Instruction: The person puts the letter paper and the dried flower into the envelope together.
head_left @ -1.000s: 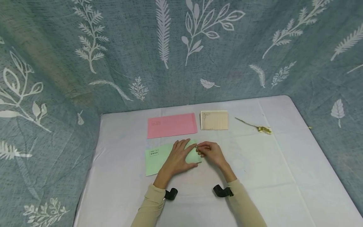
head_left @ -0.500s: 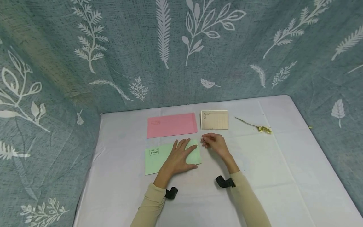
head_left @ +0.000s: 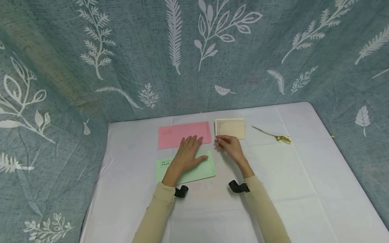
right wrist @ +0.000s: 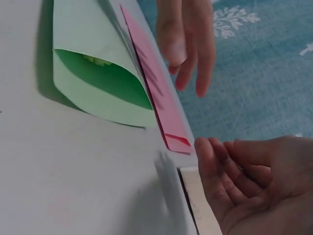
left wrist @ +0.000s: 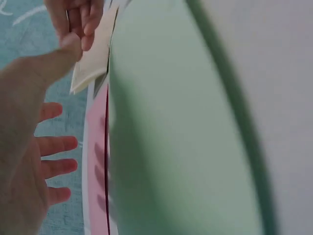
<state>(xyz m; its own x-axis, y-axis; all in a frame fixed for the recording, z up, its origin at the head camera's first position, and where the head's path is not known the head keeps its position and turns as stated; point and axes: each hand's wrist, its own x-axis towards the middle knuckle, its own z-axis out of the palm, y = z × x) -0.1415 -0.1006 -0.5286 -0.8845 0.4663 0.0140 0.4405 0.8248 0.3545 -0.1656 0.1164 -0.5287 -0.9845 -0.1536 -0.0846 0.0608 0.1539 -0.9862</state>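
Note:
A light green envelope (head_left: 200, 170) lies flat under my left hand (head_left: 186, 155), which hovers over it with fingers spread and fingertips overlapping the pink envelope (head_left: 174, 133) behind. From the right wrist, the green envelope's mouth (right wrist: 98, 85) gapes, with a bit of something yellow-green (right wrist: 98, 60) inside. My right hand (head_left: 229, 145) is in front of the cream lined notepaper (head_left: 237, 128), fingers loosely bent and holding nothing. In the left wrist view, the left hand's fingers (left wrist: 58, 144) extend past the pink envelope's edge, gripping nothing.
A dried flower sprig (head_left: 282, 138) with a thin stem lies at the back right of the white-covered table (head_left: 304, 189). A blue-green leaf-patterned curtain (head_left: 136, 50) hangs behind the table's far edge.
My right hand has drawn away from the green envelope's end and moved toward the notepaper. My left hand has lifted off the green envelope and shifted forward toward the pink one.

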